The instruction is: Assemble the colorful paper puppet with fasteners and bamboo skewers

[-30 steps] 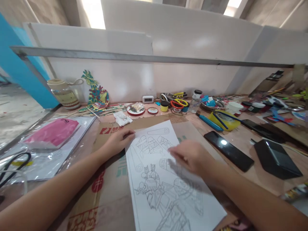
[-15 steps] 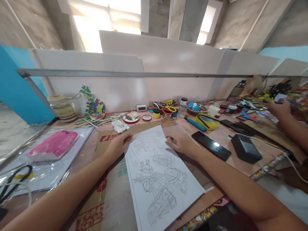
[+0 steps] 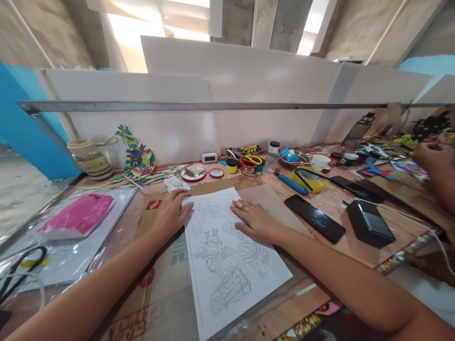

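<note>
- A white sheet with a line drawing (image 3: 227, 255) lies flat on a piece of brown cardboard (image 3: 167, 284) in the middle of the counter (image 3: 341, 208), its near corner reaching toward the counter's front edge.
- The left hand (image 3: 172, 215) rests at the sheet's upper left corner, fingers spread flat with the tips on the paper's edge; its grip is open, pressing down and closing on nothing.
- The right hand (image 3: 254, 219) lies palm down on the upper half of the sheet, fingers stretched toward the far edge; this grip is open too, flat on the paper.
- The sheet thus sits under both hands, with most of the drawing showing below and between them.
- Just right of the sheet, a black phone (image 3: 314, 218) lies on the counter, and beyond it a black box (image 3: 369, 222).
- Behind the sheet, along the white wall, stand a yellow bowl (image 3: 311, 180), red and yellow scissors (image 3: 250, 161), a small clear bottle (image 3: 273, 154) and a round red dish (image 3: 194, 173).
- At the left lie a pink piece in clear plastic (image 3: 76, 213), a jar (image 3: 90, 158) and a colourful paper figure (image 3: 137, 154).
- At the far right edge another person's hand (image 3: 435, 161) is over the counter, well apart from the sheet.
</note>
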A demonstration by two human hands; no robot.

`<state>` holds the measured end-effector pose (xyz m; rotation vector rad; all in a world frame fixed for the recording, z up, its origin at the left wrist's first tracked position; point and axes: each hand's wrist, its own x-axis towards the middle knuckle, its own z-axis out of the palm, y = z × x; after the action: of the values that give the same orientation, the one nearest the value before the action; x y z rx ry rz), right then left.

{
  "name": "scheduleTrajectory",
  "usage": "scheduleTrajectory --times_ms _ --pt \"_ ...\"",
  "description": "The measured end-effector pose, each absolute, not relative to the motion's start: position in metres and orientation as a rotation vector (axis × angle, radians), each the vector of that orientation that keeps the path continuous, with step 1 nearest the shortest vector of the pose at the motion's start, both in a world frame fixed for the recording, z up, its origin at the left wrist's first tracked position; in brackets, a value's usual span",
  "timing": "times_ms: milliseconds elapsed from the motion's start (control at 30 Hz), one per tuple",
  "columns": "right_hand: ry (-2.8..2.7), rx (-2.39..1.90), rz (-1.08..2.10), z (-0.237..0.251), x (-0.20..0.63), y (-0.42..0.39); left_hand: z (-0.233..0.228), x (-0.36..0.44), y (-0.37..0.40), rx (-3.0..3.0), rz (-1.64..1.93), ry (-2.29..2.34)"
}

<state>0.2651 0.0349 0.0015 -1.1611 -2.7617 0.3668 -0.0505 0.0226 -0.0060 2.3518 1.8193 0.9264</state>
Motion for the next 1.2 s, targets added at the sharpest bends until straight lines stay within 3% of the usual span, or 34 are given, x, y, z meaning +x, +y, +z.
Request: scheduleTrajectory --times_ms 333,500,700,767,967,1200 --pt "-2.678 -1.26 0.443 0.004 0.262 0.033 -0.009 -0.049 0.02 2.782 0.592 1.369" --pt "-2.694 -1.275 0.438 0.009 0.261 0.03 -0.011 -0.046 0.026 2.834 0.472 1.388" --pt "-2.765 -1.104 0.348 0.041 0.269 0.014 0.013 -0.01 0.025 2.761 -0.037 1.527" --pt "-2.71 -1.225 0.318 0.055 0.28 0.028 0.015 0.009 0.02 2.714 -0.122 1.705" --pt "-2.195 -1.794 -0.042 0.082 0.34 0.132 0.001 0.029 0.019 2.746 0.205 1.782" --pt "-1.908 -2.015 -0.207 0.074 0.376 0.205 -0.006 0.012 0.029 2.687 0.377 1.67"
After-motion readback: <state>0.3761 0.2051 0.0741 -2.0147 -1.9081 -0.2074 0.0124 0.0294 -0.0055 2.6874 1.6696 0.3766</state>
